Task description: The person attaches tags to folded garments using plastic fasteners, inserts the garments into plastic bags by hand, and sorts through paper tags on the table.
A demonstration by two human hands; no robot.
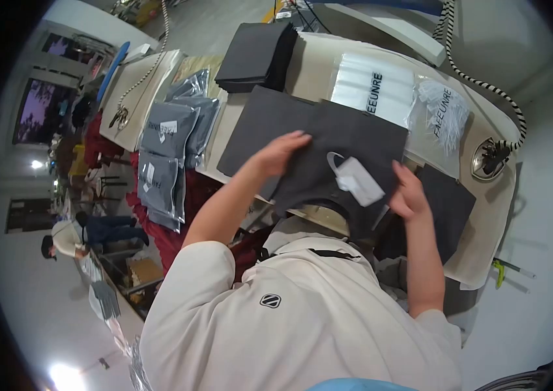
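Note:
A dark grey T-shirt (pixel 348 133) lies folded in front of me, its rounded neckline towards my body. A white hang tag (pixel 359 182) on a looped string rests on it. My left hand (pixel 281 154) lies on the left part of the shirt, fingers stretched out and holding nothing. At the shirt's right edge, my right hand (pixel 410 194) has its thumb raised and its other fingers bent against the fabric; the fingertips are partly hidden. Another dark piece of cloth (pixel 449 202) lies beyond my right hand.
A stack of folded dark garments (pixel 253 55) stands at the back. Bagged dark garments (pixel 171 130) are piled at left. White printed bags (pixel 371 85) and a bag of white tag strings (pixel 444 114) lie at right, near an iron (pixel 490 158) with a striped cord. Another person (pixel 64 238) is far left.

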